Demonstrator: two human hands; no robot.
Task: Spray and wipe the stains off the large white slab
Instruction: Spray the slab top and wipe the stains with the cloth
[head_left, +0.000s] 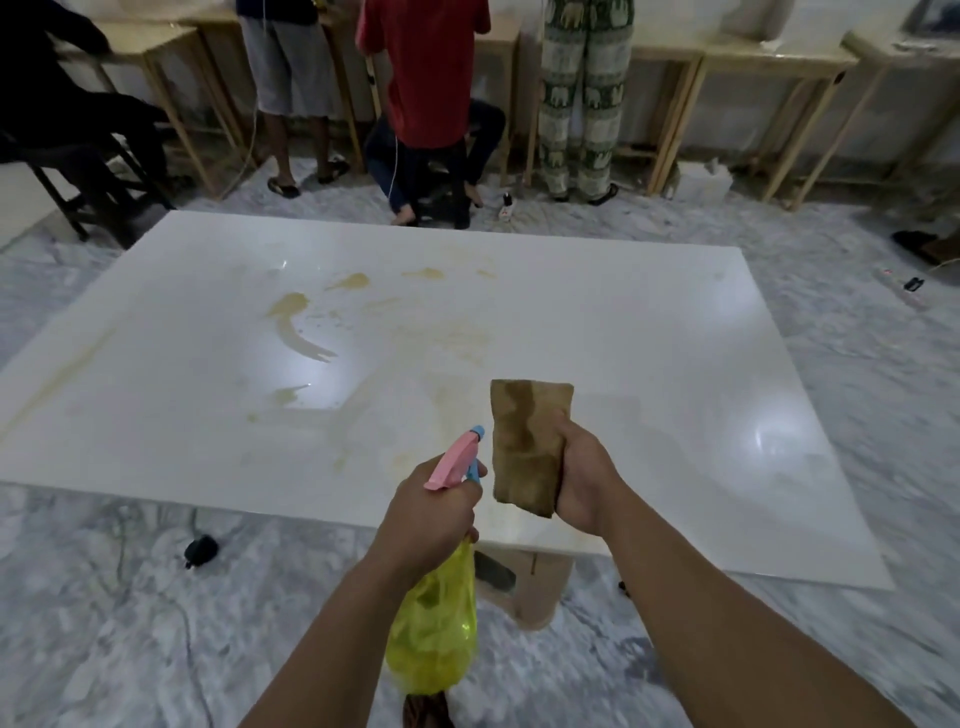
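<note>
Two bare hands were raised over the near edge of the large white slab (623, 322), which lay flat above a grey marbled floor (104, 623). The left hand (431, 514) gripped the neck of a spray bottle (434, 629) with a yellow translucent body and a pink-and-blue trigger head, its nozzle aimed out across the slab. The right hand (584, 478) clutched a folded brown cloth (527, 441), darkened in patches, held upright just beside the sprayer head and not touching the surface. Yellow-brown stains (298, 322) were smeared and spattered over the slab's left and middle areas, with a curved streak among them. Beyond the far edge, several people (426, 78) stood or crouched at a row of wooden tables (727, 62) along the wall.
</note>
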